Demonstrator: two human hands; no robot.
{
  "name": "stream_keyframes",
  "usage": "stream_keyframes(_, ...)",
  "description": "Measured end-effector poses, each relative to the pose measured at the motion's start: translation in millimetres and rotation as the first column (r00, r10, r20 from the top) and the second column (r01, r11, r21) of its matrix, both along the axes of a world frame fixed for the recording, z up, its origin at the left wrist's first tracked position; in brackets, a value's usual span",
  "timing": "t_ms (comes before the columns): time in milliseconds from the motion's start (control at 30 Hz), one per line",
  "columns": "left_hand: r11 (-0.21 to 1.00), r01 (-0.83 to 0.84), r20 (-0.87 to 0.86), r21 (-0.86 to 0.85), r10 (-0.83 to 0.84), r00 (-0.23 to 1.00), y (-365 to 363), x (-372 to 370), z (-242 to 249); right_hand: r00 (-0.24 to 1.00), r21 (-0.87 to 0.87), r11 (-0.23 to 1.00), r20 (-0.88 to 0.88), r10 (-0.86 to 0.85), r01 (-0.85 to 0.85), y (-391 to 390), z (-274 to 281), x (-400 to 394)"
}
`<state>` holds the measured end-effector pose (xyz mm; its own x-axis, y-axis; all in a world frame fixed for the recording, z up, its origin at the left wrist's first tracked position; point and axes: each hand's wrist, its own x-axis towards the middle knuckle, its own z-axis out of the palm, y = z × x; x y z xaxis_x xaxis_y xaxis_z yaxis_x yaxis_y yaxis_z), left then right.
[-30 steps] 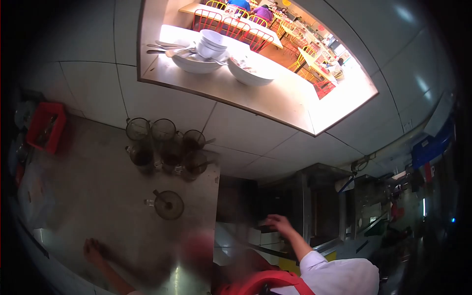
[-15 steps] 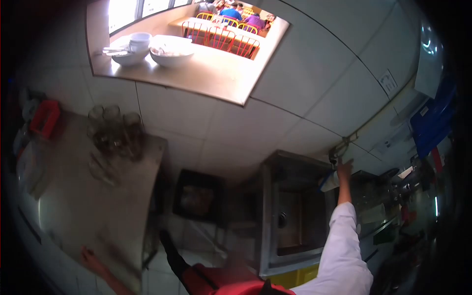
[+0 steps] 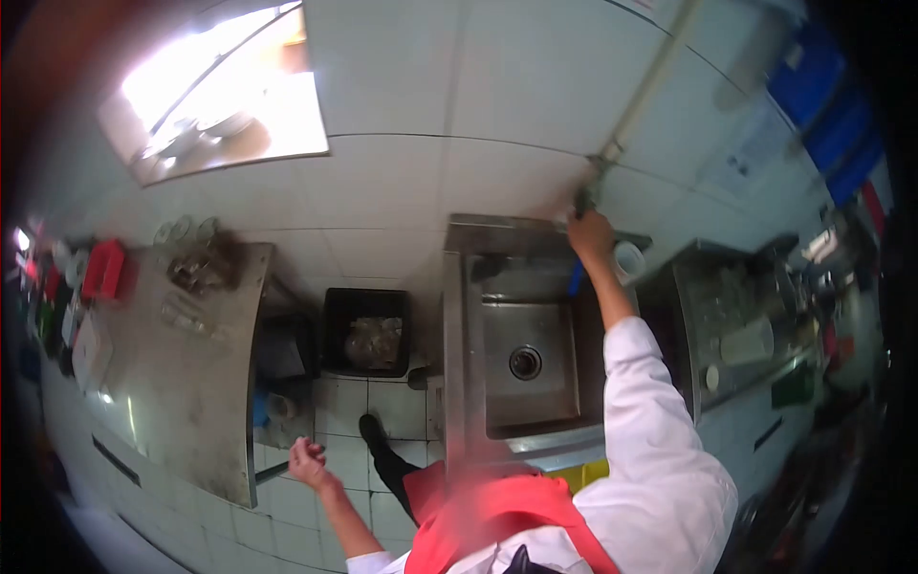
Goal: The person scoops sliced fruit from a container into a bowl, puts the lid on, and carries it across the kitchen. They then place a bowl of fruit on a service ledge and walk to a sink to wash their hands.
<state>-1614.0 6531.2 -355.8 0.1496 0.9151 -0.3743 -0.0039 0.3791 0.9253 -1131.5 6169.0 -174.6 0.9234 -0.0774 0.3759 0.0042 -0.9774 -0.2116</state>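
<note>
My right hand [image 3: 591,236] reaches to the wall behind the sink and is closed round the tap [image 3: 584,199], most of which it hides. Below it is the steel sink [image 3: 531,402], with a round drain in its basin. A white cup [image 3: 627,260] stands just right of my right wrist, and something blue [image 3: 576,277] shows at the basin's back right. My left hand [image 3: 308,463] hangs in the air beside the front right corner of the steel table [image 3: 182,383], its fingers curled; nothing can be made out in it.
Glasses [image 3: 203,263] and a red basket [image 3: 104,270] sit on the left table. A black bin [image 3: 368,330] with a plastic liner stands between table and sink. At right, a steel counter [image 3: 684,325] holds containers. A bright serving hatch [image 3: 229,105] opens at upper left.
The view has swung so the sink sits nearer the middle. My right hand now closes at the tap, where its fingers were spread. My left hand has moved off the table's front edge.
</note>
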Motion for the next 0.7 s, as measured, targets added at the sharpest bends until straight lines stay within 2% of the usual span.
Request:
stream_keyframes(67,0.993,0.118,0.032,0.010,-0.119,0.992,-31.9,51.4,19.1,0.995,0.153,0.985,0.047,-0.089,0.081,8.0,-12.2,10.4)
stream_keyframes(133,0.960,0.279,0.149,0.005,-0.276,0.949,-68.6,101.6,40.9,0.989,-0.078,0.986,-0.017,0.149,-0.150,3.0,-11.4,11.3)
stream_keyframes(200,0.816,0.575,0.202,0.060,-0.574,0.793,-92.2,142.9,44.5,0.982,0.046,0.981,-0.030,0.189,-0.187,-8.2,-18.1,11.8)
stream_keyframes(267,0.677,0.730,0.206,0.092,-0.731,0.651,-129.5,190.9,57.9,0.933,0.025,0.938,-0.100,0.346,-0.345,-31.7,-22.1,13.6)
stream_keyframes(300,0.576,0.814,0.217,0.071,-0.806,0.551,-147.0,215.5,59.9,0.945,0.042,0.951,-0.104,0.310,-0.307,-43.5,-29.6,11.7)
stream_keyframes(333,0.472,0.880,0.236,0.053,-0.862,0.448,-167.4,241.0,59.7,0.911,0.230,0.886,-0.002,0.413,-0.402,-55.5,-40.4,13.3)
stream_keyframes(367,0.374,0.927,0.269,0.035,-0.897,0.352,-192.1,265.7,58.1,0.864,0.393,0.775,0.123,0.489,-0.495,-64.9,-56.0,13.8)
stream_keyframes(400,0.268,0.963,0.303,0.021,-0.920,0.250,-216.7,288.9,53.8,0.813,0.759,0.408,0.267,0.517,-0.508,-68.9,-82.5,13.6)
stream_keyframes(433,0.186,0.983,0.324,-0.001,-0.930,0.176,-242.3,311.5,47.0,0.779,0.892,-0.083,0.430,0.456,-0.444,-70.2,-113.3,10.0)
stream_keyframes(467,0.090,0.996,0.350,-0.010,-0.933,0.088,-265.3,337.4,33.4,0.865,0.918,-0.278,0.369,0.340,-0.283,-70.8,-136.7,-6.1)
stream_keyframes(500,0.069,0.992,0.485,-0.104,-0.868,0.111,-283.7,365.0,-17.8,0.980,0.997,0.055,-0.056,0.191,0.046,-76.8,-166.1,-18.6)
stream_keyframes(533,0.017,0.985,0.603,-0.170,-0.789,0.118,-305.9,380.6,-19.4,0.983,0.975,0.152,-0.171,0.065,0.159,-79.4,-186.2,-37.1)
stream_keyframes(567,-0.067,0.968,0.703,-0.242,-0.700,0.127,-323.1,393.4,-25.0,0.981,0.970,0.158,-0.191,0.030,0.184,-72.1,-189.9,-64.3)
stream_keyframes(600,-0.419,0.906,0.897,0.054,-0.379,-0.229,-325.1,431.8,-111.3,0.976,0.970,0.126,-0.215,0.046,0.208,-66.8,-173.1,-94.7)
stream_keyframes(633,-0.335,0.938,0.814,-0.089,-0.567,-0.125,-328.6,447.7,-170.3,0.965,0.967,0.089,-0.247,0.085,0.240,-68.0,-138.9,-123.3)
stream_keyframes(667,-0.011,0.914,0.539,-0.405,-0.810,0.229,-347.6,429.3,-123.5,0.949,0.957,0.049,-0.289,0.127,0.285,-73.4,-86.9,-156.7)
stream_keyframes(700,-0.086,0.920,0.567,-0.382,-0.808,0.160,-323.0,414.3,-113.5,0.929,0.941,0.015,-0.335,0.156,0.337,-77.6,-45.2,-185.6)
